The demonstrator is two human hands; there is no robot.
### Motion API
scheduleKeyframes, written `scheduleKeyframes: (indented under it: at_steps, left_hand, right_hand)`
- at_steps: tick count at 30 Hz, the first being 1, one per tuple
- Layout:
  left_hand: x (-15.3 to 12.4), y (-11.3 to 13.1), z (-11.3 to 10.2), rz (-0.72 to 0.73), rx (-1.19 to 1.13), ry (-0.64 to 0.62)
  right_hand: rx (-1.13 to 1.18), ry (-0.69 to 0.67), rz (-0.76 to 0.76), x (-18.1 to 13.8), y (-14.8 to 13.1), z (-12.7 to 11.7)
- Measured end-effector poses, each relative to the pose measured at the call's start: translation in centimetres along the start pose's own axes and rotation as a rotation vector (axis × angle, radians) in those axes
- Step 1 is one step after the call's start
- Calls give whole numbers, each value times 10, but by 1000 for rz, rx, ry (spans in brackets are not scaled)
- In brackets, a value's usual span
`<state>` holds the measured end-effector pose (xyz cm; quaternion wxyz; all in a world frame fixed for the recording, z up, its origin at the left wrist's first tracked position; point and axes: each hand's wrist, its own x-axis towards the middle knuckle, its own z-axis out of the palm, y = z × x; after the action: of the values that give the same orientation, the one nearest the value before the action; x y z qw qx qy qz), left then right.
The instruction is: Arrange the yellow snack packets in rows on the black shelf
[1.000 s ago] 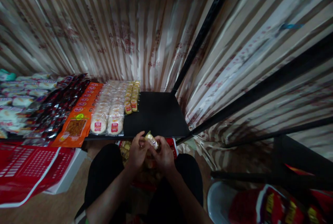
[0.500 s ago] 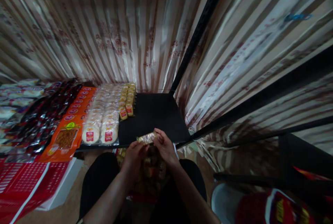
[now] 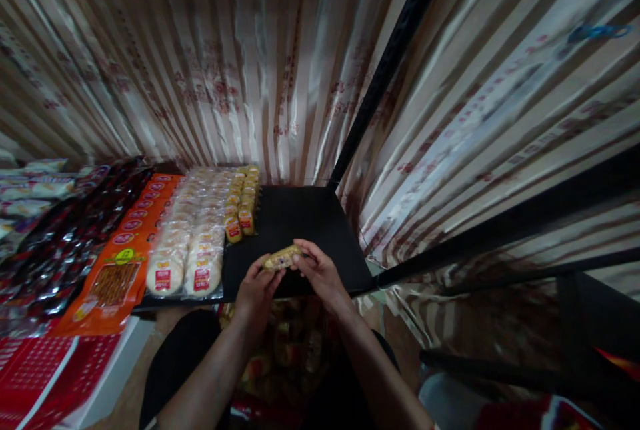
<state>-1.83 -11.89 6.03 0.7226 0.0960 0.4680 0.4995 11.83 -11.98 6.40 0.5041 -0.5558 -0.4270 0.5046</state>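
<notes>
A small clear-wrapped yellow snack packet [image 3: 281,259] is pinched between both my hands over the front edge of the black shelf [image 3: 300,223]. My left hand [image 3: 256,289] grips its left end, fingers closed. My right hand [image 3: 317,271] grips its right end, fingers closed. A short row of the same small yellow packets [image 3: 241,207] lies on the shelf just behind and left. Beside that row are two rows of round white cakes in wrappers [image 3: 190,243]. A bag of more yellow packets [image 3: 280,343] rests in my lap, dim and partly hidden by my arms.
Orange snack bags [image 3: 123,260] and dark red packets [image 3: 70,237] fill the shelf further left. A red and white carton [image 3: 45,377] sits at lower left. Striped satin curtain [image 3: 225,63] backs the shelf. Black rack posts [image 3: 395,57] and rails cross on the right.
Both hands rose from my lap and moved forward with the packet, now over the shelf's front edge. The view tilted, so the shelf sits lower in frame.
</notes>
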Motion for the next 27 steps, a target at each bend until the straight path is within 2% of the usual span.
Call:
scheduleKeyframes:
  at_steps: [5,11,15,20,24,27]
  left_hand:
    - [6,3,7,58,-92,-49]
    - [8,5,10,78,-89,-129]
    - [11,8,22,167,-25,-144]
    - [19,13,37,336,213,-118]
    - [30,21,46,362,318,-124]
    - [46,26,51,387,381,-124]
  right_hand:
    - [48,61,-6,1,-12,-1]
    - [46,87,7,4,-7,-4]
    - [55,81,3,5,-2,-3]
    - [87,-20,-1,15,2,-1]
    - [-36,-159,21,30,-3,-4]
    - [-97,-168,-3,47,-5,-5]
